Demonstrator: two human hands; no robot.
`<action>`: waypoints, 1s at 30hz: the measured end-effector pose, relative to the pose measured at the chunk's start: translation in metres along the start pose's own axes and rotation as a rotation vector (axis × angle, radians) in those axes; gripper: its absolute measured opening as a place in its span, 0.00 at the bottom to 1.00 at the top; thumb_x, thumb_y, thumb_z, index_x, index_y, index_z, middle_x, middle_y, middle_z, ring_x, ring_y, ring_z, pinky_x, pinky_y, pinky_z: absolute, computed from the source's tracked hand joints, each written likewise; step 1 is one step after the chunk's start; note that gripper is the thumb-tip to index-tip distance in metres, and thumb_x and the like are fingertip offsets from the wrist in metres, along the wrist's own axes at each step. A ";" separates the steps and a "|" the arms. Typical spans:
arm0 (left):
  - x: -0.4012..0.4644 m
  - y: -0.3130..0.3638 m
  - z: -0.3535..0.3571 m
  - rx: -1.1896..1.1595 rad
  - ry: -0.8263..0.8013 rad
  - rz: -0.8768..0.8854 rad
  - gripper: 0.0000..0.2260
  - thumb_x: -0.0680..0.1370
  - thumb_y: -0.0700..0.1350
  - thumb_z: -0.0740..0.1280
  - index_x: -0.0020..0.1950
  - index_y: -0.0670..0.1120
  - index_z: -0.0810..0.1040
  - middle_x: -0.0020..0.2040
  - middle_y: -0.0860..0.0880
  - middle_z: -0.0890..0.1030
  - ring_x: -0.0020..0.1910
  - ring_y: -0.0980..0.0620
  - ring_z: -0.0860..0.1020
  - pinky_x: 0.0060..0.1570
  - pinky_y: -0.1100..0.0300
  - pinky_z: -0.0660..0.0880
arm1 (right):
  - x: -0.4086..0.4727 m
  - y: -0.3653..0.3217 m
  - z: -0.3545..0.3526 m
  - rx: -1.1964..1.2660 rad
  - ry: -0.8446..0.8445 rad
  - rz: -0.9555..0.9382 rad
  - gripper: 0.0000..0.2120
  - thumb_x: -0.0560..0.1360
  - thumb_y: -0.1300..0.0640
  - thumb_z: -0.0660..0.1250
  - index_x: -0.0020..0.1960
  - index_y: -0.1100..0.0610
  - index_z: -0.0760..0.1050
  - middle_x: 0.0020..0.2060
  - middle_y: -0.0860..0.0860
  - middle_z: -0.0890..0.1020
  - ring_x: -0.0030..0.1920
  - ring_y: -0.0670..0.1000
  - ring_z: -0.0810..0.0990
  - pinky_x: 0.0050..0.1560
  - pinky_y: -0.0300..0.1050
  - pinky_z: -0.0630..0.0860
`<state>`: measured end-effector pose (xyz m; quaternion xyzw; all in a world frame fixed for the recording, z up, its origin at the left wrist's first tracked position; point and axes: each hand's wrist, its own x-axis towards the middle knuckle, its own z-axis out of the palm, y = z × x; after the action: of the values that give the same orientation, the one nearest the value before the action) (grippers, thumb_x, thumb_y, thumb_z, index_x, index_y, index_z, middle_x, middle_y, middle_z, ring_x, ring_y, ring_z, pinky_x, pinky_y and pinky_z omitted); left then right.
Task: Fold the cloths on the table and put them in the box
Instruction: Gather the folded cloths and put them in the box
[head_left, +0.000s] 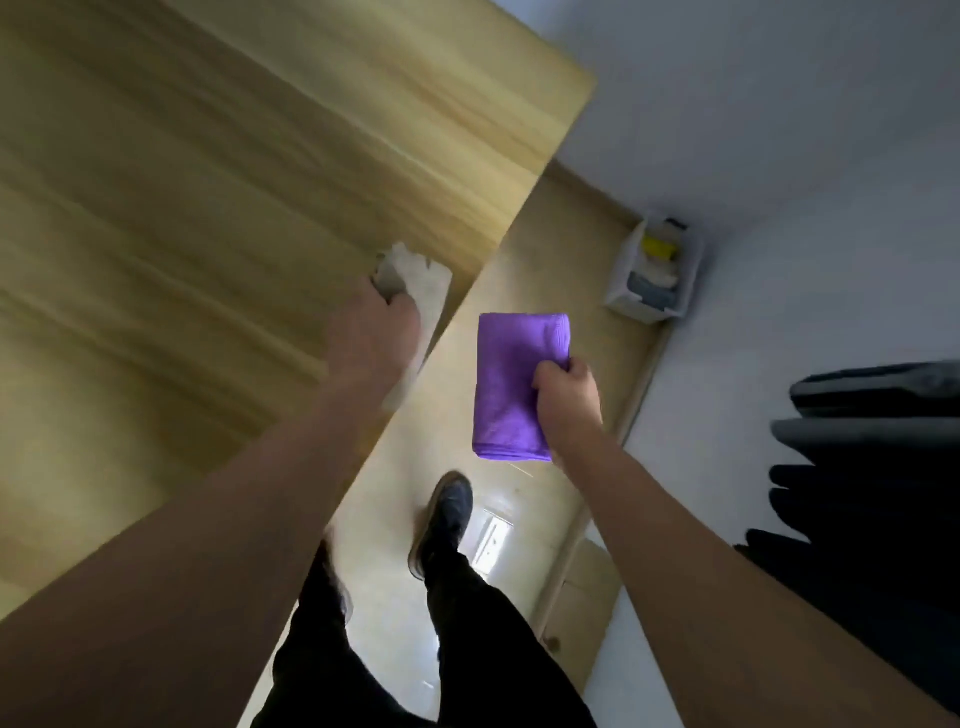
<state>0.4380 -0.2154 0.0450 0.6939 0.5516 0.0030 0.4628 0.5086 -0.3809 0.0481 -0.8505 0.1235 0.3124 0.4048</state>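
My right hand (569, 402) grips a folded purple cloth (511, 384) and holds it in the air over the floor, beside the table's edge. My left hand (376, 332) grips a folded whitish cloth (421, 283) at the edge of the wooden table (208, 208). A white box (621, 291) stands on the floor in the far corner by the wall, with yellow, white and blue folded cloths inside it.
The pale floor (530, 244) runs between the table and the white wall (779, 130). My legs and dark shoes (444, 519) are below. Dark folded items (872, 467) lie stacked at the right.
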 end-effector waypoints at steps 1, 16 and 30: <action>-0.005 0.019 0.020 -0.007 -0.033 0.009 0.14 0.77 0.47 0.58 0.61 0.44 0.70 0.49 0.47 0.74 0.50 0.43 0.75 0.51 0.52 0.74 | 0.008 0.003 -0.023 0.031 0.028 0.022 0.08 0.72 0.61 0.58 0.50 0.57 0.71 0.38 0.51 0.74 0.34 0.51 0.70 0.36 0.43 0.67; -0.046 0.238 0.190 0.174 -0.365 0.309 0.13 0.77 0.46 0.55 0.59 0.46 0.73 0.53 0.45 0.77 0.46 0.43 0.74 0.29 0.60 0.63 | 0.109 -0.007 -0.221 0.282 0.170 0.249 0.17 0.75 0.61 0.55 0.63 0.60 0.69 0.47 0.55 0.74 0.45 0.56 0.73 0.47 0.46 0.68; 0.110 0.429 0.275 0.229 -0.508 0.279 0.17 0.74 0.42 0.54 0.59 0.45 0.73 0.50 0.45 0.77 0.47 0.44 0.75 0.43 0.55 0.74 | 0.298 -0.160 -0.290 0.079 0.127 0.042 0.08 0.74 0.61 0.56 0.52 0.54 0.69 0.43 0.52 0.76 0.41 0.52 0.75 0.40 0.45 0.71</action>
<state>0.9500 -0.2906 0.1085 0.7892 0.3147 -0.1692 0.4996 0.9386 -0.4876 0.0963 -0.8492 0.1787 0.2612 0.4227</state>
